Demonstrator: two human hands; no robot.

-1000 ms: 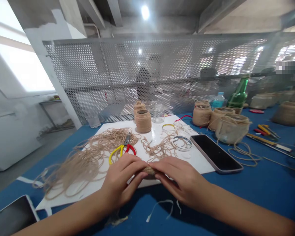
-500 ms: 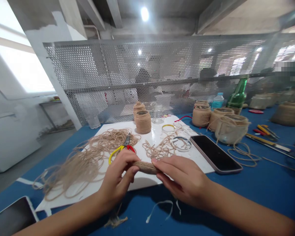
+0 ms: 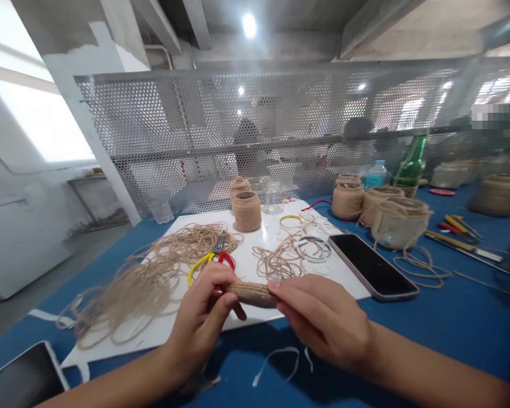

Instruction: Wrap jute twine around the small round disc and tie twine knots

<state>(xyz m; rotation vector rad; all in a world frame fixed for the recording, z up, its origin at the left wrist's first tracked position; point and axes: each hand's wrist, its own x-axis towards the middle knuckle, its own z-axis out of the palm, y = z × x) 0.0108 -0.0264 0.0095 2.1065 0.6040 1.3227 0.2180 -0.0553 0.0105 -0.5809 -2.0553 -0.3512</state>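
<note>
Between my two hands is a short piece wrapped in rows of jute twine [image 3: 253, 294], held sideways above the near edge of a white sheet [image 3: 255, 324]. My left hand [image 3: 208, 309] pinches its left end between thumb and fingers. My right hand [image 3: 323, 314] is closed around its right end, fingertips on top. What lies under the twine is hidden. Just beyond my left hand are scissors [image 3: 219, 245] with one yellow and one red handle. Loose jute twine [image 3: 280, 258] lies beyond the held piece, and a large tangle of twine [image 3: 153, 277] spreads to the left.
Twine-wrapped jars [image 3: 247, 212] stand at the back of the sheet near a clear glass jar [image 3: 274, 198]. A phone [image 3: 372, 266] lies right, before several wrapped jars and a green bottle [image 3: 411, 161]. A rolled tape ring [image 3: 313, 248] and pliers [image 3: 461, 226] lie about. A perforated metal screen [image 3: 212, 124] rises behind.
Both hands have shifted slightly with the twine-wrapped piece, the right one a little downward and to the right. The loose twine behind it has moved slightly.
</note>
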